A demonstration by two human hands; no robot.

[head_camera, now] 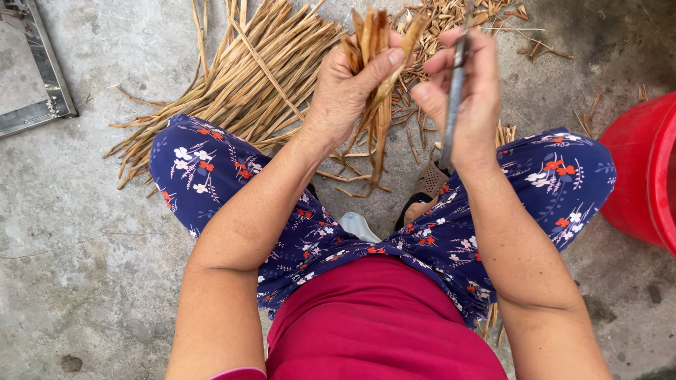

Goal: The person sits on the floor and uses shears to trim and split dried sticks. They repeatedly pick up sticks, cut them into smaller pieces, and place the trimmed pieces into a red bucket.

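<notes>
My left hand is raised in front of me, closed around a bunch of dry brown stalks whose ends hang down past my wrist. My right hand is close beside it, gripping a thin grey metal blade that points downward. The thumb and forefinger of that hand also pinch the tip of one stalk from the bunch. Both hands are above my knees, which are covered in dark blue flowered trousers.
A large pile of long dry stalks lies on the concrete floor ahead to the left. Short cut pieces are scattered ahead. A red plastic tub stands at the right. A metal frame lies at the far left.
</notes>
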